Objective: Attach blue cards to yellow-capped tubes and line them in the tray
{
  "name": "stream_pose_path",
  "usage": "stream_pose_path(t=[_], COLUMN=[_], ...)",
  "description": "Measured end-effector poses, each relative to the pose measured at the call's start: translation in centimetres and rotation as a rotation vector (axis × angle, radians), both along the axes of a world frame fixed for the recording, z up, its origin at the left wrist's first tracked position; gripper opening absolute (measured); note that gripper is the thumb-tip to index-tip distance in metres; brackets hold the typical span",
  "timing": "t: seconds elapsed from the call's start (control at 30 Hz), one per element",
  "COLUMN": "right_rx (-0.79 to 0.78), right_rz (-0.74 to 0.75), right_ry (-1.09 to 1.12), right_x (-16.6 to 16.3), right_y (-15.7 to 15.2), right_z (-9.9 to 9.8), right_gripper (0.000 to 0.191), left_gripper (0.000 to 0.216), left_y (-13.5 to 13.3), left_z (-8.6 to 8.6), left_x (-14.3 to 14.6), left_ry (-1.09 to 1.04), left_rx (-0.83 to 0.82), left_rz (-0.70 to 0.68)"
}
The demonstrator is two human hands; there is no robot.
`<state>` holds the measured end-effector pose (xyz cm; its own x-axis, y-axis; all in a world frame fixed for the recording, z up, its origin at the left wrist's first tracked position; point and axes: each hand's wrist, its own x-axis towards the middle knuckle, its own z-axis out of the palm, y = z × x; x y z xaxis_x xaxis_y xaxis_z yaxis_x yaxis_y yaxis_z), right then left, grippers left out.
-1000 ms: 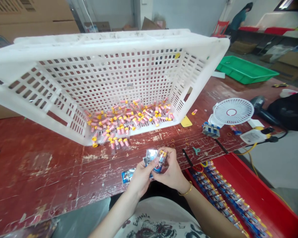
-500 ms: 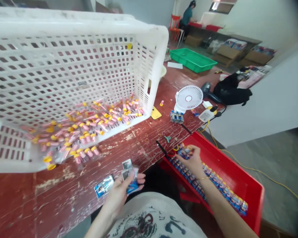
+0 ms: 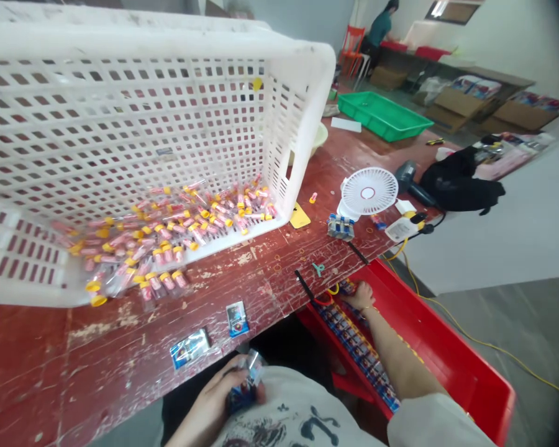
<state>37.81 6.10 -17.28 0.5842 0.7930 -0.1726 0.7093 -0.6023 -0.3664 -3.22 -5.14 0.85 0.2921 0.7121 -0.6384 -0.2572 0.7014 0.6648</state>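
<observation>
My left hand (image 3: 223,394) is low by my lap, fingers curled round a small stack of blue printed cards (image 3: 246,382). My right hand (image 3: 361,297) reaches into the near end of a red bin (image 3: 451,354) and rests on a row of packed blue-and-clear packets (image 3: 354,338); its fingers are mostly hidden. Two more blue cards lie on the red table, one (image 3: 237,318) near the edge and another (image 3: 189,347) to its left. A big white crate (image 3: 135,124) lies tipped on its side, with several pink tubes with yellow caps (image 3: 177,226) spilling from it.
A small white fan (image 3: 369,192), a packet bundle (image 3: 340,227), a yellow card (image 3: 300,217), a teal clip (image 3: 317,269) and black strips (image 3: 304,285) lie on the worn table. A green tray (image 3: 382,115) and black bag (image 3: 461,180) sit farther back. Another person stands in the distance (image 3: 382,26).
My left hand has dropped from the table edge toward my lap with its cards, leaving one card on the table. My right hand has pushed a little deeper into the red bin.
</observation>
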Motion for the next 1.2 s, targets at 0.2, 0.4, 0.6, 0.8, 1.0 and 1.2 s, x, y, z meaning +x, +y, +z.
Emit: stream_pose_path(t=[0.2, 0.4, 0.6, 0.8, 1.0, 1.2], right_rx=[0.292, 0.724, 0.392, 0.208, 0.025, 0.176], right_rz=[-0.027, 0.612, 1.099, 1.028, 0.951, 0.676], right_ry=[-0.057, 0.518, 0.573, 0.492, 0.967, 1.54], right_x=[-3.2, -19.6, -38.0, -42.0, -36.1, -34.5], right_y=[-4.9, -4.3, 3.2, 4.5, 2.5, 0.5], right_z=[5.6, 13.7, 15.8, 14.6, 17.5, 20.6], right_gripper=[0.061, 0.007, 0.008, 0.034, 0.053, 0.042], left_gripper=[0.036, 0.037, 0.042, 0.039, 0.039, 0.036], left_y=[1.5, 2.6, 1.0, 0.7, 1.9, 2.9], left_z=[0.4, 0.1, 0.2, 0.4, 0.3, 1.3], left_x=[0.1, -3.2, -8.5, -10.3, -9.6, -8.0], left_ry=[0.019, 0.01, 0.149, 0.13, 0.081, 0.093], left_rx=[-0.053, 0.031, 0.047, 0.094, 0.125, 0.236], left_rz=[0.184, 0.444, 0.709, 0.747, 0.703, 0.623])
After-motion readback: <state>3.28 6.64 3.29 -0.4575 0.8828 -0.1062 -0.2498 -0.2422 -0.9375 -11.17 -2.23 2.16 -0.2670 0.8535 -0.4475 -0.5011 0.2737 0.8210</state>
